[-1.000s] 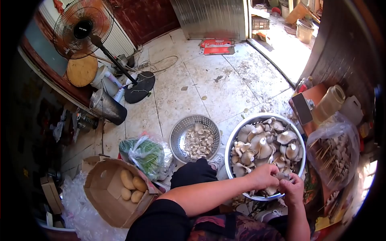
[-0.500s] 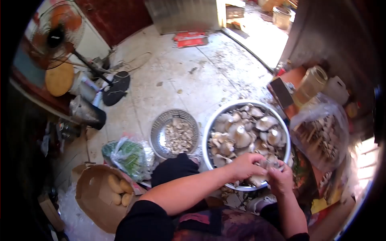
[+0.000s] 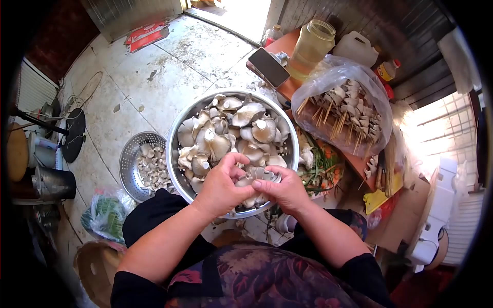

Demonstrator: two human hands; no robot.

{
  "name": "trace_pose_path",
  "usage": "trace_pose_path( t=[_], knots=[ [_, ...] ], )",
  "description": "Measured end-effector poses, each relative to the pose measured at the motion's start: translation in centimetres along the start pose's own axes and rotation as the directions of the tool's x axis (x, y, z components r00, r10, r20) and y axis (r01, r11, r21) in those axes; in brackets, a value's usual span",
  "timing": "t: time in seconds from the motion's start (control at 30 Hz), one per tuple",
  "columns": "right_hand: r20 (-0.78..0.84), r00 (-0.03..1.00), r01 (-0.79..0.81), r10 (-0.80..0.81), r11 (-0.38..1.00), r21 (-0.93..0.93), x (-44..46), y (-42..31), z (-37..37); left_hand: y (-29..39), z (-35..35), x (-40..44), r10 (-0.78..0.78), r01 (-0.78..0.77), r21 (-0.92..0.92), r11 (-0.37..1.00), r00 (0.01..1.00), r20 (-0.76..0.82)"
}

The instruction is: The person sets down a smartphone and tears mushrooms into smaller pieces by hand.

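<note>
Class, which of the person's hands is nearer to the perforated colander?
Left. The left hand is to the colander's right, over the basin's near side; the right hand is farther right, beyond the left.

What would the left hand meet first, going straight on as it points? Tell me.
Past the mushroom piece at its fingers, the left hand would probably meet the right hand first, which faces it. Depth is unclear here, so the mushrooms underneath might come first instead.

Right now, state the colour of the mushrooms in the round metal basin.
Pale grey-brown mushrooms, clearest in the head view.
</note>
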State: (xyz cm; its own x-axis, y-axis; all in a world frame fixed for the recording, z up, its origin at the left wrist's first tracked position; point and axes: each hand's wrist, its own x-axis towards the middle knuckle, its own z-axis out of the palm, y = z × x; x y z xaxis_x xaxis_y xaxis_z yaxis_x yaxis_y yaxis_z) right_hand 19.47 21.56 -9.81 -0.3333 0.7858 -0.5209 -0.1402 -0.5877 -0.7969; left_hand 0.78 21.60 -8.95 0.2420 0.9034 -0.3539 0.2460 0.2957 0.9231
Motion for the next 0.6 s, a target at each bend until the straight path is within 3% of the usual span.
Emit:
trace_pose_path(
  t=[0.1, 0.13, 0.23, 0.3, 0.47, 0.57, 0.6],
  knots=[
    [-0.035, 0.995, 0.087, -0.092, 0.988, -0.124, 0.0, -0.2, -0.2, -0.8, 0.4, -0.1, 0.071, -0.078, -0.12, 0.99, 0.996, -0.062],
    [-0.051, 0.993, 0.102, -0.107, 0.991, -0.086, -0.2, -0.5, 0.1, -0.8, 0.4, 0.0, 0.071, -0.077, -0.12, 0.99, 0.996, -0.058],
    [-0.1, 0.983, 0.153, -0.156, 0.988, -0.038, 0.1, 0.0, 0.0, -0.7, 0.2, 0.0, -0.039, 0.034, -0.27, 0.962, 0.999, -0.015],
    [-0.103, 0.98, 0.161, -0.168, 0.984, -0.07, 0.2, 0.4, -0.1, 0.0, -0.3, -0.2, -0.207, 0.253, -0.366, 0.895, 0.965, 0.16],
    [-0.122, 0.978, 0.156, -0.169, 0.982, -0.109, -0.1, 0.3, 0.3, 0.1, -0.1, -0.2, -0.197, 0.247, -0.424, 0.871, 0.967, 0.159],
    [-0.15, 0.978, 0.142, -0.148, 0.989, -0.05, -0.1, 0.0, 0.7, -0.1, 0.0, -0.1, -0.203, 0.251, -0.492, 0.833, 0.968, 0.151],
    [-0.195, 0.966, 0.19, -0.17, 0.978, 0.087, 0.3, 0.5, 0.7, -0.2, 0.0, 0.0, -0.208, 0.254, -0.52, 0.816, 0.967, 0.146]
  ],
)
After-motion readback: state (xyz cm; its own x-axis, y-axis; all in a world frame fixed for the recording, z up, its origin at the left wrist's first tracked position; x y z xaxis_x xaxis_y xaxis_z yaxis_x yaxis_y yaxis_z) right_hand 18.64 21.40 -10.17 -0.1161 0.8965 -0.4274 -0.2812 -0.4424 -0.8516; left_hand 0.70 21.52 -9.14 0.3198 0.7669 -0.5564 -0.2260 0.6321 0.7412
